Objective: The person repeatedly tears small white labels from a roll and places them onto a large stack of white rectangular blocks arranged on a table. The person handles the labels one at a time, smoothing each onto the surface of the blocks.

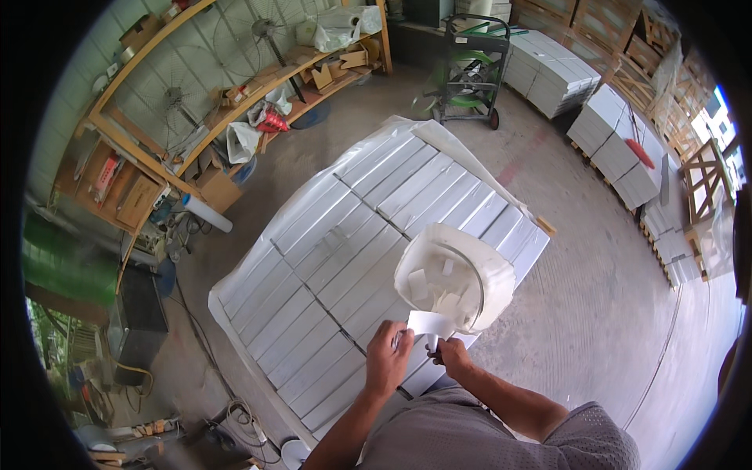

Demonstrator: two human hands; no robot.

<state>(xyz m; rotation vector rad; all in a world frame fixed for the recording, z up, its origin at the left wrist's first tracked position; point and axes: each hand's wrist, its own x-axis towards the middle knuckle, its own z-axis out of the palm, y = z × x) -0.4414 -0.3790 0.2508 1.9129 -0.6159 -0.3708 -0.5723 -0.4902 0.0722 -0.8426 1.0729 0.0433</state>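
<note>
While the left hand (389,352) and the right hand (453,355) hold a white sheet (430,322), a pale tub (500,288) stands just beyond

As the left hand pinches the sheet's left side between thumb and fingers, the right hand is closed at its lower right, where a white flap hangs; something dark shows by those fingers, too small to name. Neither grip is wide. Held between two hands, the sheet is probably easier to keep steady, and its place near the body likely spares the arms a long reach.

Just past the sheet, which partly overlaps it in view, the tub has loose white scraps (418,282) inside. Its spot near the right edge of the stack of long white packs (313,290) probably keeps it handy. The packs lie side by side in rows, likely to use the layer evenly; pale film (462,149) along the far edge perhaps guards them.

Farther out, a black wheeled cart (470,74) stands on the concrete floor (580,313), and more white stacks (619,149) line the right side. Wooden shelving (146,55) on the left holds assorted clutter, perhaps to keep it off the floor.
</note>
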